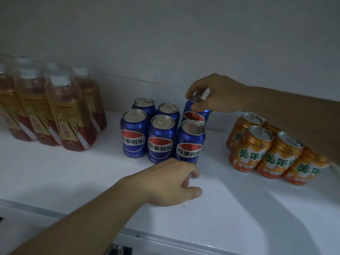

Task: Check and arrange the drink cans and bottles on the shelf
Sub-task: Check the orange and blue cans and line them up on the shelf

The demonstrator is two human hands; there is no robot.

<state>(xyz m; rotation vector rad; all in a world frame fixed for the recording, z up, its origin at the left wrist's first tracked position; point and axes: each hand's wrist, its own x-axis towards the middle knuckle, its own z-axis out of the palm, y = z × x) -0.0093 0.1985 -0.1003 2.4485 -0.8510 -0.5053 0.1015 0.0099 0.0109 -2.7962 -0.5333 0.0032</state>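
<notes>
White shelf [73, 173], bearing bottles [53, 109] left, orange cans [272, 151] right, blue cans [160, 133] centre. Right hand [215, 94] clamped on rear-right blue can [195, 115], tilted. Left hand [173, 183] loosely curled, empty, resting on shelf

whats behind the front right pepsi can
Another blue can stands right behind the front right can, tilted, with the right hand gripping its top. Its lower half is hidden by the front can.

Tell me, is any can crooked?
Yes. The back-right blue can leans to the left while the right hand grips its top; the other blue cans stand straight. Nothing looks spilled or dented.
</notes>
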